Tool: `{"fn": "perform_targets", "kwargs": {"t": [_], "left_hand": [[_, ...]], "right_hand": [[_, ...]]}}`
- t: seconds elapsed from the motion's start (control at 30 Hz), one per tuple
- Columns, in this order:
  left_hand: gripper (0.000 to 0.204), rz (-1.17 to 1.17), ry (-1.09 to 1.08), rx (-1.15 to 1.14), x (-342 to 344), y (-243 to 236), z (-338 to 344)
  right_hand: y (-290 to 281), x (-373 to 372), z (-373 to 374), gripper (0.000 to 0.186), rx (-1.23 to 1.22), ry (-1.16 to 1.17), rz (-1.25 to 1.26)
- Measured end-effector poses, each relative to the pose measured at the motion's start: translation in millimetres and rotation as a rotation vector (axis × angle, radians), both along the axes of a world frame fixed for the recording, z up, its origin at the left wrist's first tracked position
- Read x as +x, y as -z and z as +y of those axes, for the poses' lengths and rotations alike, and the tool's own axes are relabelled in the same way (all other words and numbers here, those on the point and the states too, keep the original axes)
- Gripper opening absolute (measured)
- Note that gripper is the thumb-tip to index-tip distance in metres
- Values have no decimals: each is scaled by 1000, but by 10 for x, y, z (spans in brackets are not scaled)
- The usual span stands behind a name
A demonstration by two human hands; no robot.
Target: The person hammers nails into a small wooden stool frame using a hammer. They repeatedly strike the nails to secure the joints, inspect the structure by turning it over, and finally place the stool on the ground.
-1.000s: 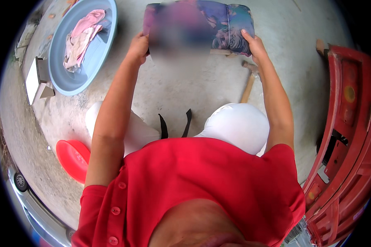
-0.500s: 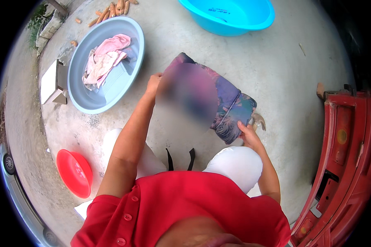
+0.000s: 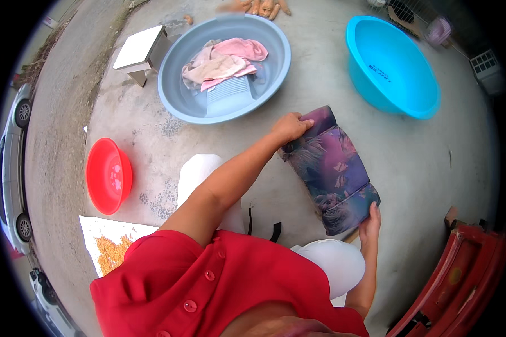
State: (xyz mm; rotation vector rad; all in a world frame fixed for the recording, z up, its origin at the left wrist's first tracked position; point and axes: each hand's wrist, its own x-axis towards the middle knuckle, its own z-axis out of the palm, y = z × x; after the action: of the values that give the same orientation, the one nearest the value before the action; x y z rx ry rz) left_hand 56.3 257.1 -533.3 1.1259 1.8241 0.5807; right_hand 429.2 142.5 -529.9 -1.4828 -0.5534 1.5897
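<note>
Cloth: your two hands hold a folded purple patterned cloth (image 3: 330, 171) stretched slantwise across the middle of the frame, above the concrete floor (image 3: 433, 168).
Left hand: your left hand (image 3: 289, 127) is clenched on the cloth's upper end, fingers curled over the fold, likely to keep the layers from slipping apart.
Right hand: your right hand (image 3: 370, 220) grips the lower end from below, so the cloth stays taut between both grips.
Grey basin: at upper centre, the grey basin (image 3: 174, 67) holds pink laundry (image 3: 224, 60) and a ribbed washboard (image 3: 230, 96) in water, close to your reach.
Blue basin: at upper right, the blue basin (image 3: 376, 78) looks empty.
Red bowl: at left, the red bowl (image 3: 108, 175) is tipped up on its side.
Hard to tell: the red frame (image 3: 461, 275) at lower right is cut by the rim; your shirt and knees hide the floor beneath you; what lies under the cloth is unseen.
</note>
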Motion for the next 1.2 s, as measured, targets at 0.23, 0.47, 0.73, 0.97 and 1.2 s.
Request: {"fn": "perform_targets", "kwargs": {"t": [0.23, 0.47, 0.73, 0.97, 1.2], "left_hand": [[57, -3, 83, -72, 43, -88, 65], [69, -35, 340, -126, -86, 289, 297], [74, 23, 526, -150, 37, 341, 369], [67, -159, 360, -53, 95, 479, 402], [66, -158, 331, -51, 185, 594, 418]], "right_hand": [[136, 35, 14, 32, 40, 44, -185], [81, 91, 103, 43, -23, 45, -244], [205, 111, 227, 69, -22, 11, -659], [78, -17, 441, 78, 110, -278, -1355], [29, -347, 517, 69, 453, -672, -1572]]}}
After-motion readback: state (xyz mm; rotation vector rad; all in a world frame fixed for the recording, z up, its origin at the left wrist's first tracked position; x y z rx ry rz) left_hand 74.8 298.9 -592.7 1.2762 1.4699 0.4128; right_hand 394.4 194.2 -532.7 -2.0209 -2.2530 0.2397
